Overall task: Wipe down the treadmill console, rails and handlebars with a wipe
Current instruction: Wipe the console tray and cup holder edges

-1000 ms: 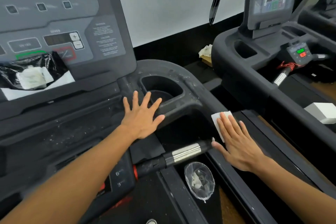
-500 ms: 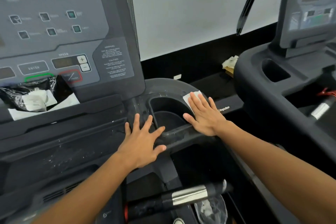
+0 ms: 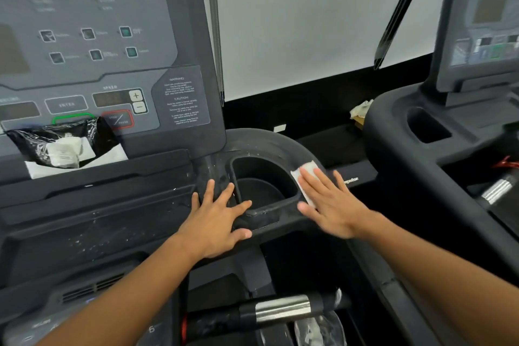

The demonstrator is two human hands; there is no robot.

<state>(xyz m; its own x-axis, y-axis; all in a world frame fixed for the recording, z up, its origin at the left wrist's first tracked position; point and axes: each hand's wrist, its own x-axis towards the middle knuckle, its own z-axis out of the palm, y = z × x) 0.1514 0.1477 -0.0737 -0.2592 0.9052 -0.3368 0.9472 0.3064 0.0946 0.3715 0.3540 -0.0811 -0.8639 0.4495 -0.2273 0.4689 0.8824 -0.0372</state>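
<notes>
A white wipe lies on the right rim of the treadmill's cup holder, pressed flat under the straight fingers of my right hand. My left hand rests flat with spread fingers on the dark console ledge just left of the cup holder. The grey console panel with its buttons rises at the upper left. A handlebar with a silver sensor band runs across the bottom centre.
A black plastic wrapper with white packets sits on the console shelf at left. A second treadmill stands to the right. A crumpled clear wrapper lies below the handlebar. A white wall is behind.
My right hand carried the wipe from the side rail up onto the cup holder rim and now slides slightly along its right side. The left hand stays planted on the console.
</notes>
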